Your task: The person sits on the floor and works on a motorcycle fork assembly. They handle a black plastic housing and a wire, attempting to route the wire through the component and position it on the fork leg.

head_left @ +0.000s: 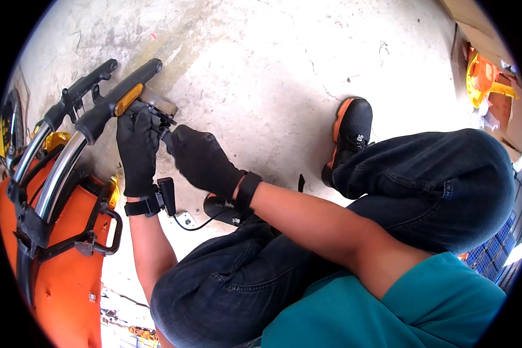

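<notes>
A pair of fork legs with chrome tubes [64, 168] slants up from the left, and an amber reflector [129, 100] sits on the nearer black lower leg [107, 110]. Beside that reflector is a dark bracket-like part with a greyish, translucent-looking piece [159, 101]. My left hand [138, 142], in a black glove, is closed around the dark part just below the reflector. Against it, my right hand [200, 156], also black-gloved, is closed with its knuckles up. A short dark end shows at its fingertips; whatever it grips is mostly hidden.
An orange body panel [64, 278] with a black tubular bar [90, 238] stands at the lower left. Underneath is pale concrete floor [261, 64]. My black-and-orange shoe [354, 124] is at the right. Orange and yellow parts [484, 78] lie in cardboard at the far right.
</notes>
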A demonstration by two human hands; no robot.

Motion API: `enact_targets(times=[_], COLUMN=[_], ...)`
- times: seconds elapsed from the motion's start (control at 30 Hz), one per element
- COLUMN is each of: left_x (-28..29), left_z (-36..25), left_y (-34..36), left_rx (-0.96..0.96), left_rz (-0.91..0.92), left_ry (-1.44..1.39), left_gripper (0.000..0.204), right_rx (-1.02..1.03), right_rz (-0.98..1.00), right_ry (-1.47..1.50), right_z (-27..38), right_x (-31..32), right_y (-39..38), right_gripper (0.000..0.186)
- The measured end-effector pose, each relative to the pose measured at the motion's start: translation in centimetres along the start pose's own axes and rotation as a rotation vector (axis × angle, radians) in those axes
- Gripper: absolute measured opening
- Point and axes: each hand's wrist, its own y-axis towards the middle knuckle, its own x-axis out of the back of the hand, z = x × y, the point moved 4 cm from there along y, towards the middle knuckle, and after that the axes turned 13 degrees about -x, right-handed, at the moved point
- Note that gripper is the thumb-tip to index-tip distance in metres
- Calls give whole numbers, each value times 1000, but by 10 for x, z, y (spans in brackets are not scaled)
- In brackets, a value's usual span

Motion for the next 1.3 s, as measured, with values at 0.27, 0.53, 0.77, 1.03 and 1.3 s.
enact_targets(times=[0.27,0.53,0.77,1.03,1.3], left_x=[0,2,4,6,-4], left_z=[5,-1,5,6,-2], left_y=[0,-1,-3,0,-1], left_rx=[-44,-27,-2,-8,-38], left_rz=[11,12,49,71,61], left_ry=[-47,37,-1,-25,-52], left_gripper=[7,9,9,9,7], right_rx=[-877,-1223,-583,-367,-289], right_rz=[442,636,297,167,102], right_ry=[668,1384,393,131,109], right_z=[-1,-6,2,7,7], right_x=[7,-13,10,11,4], right_y=[11,-4,8,21,21], right_gripper=[29,43,33,27,23])
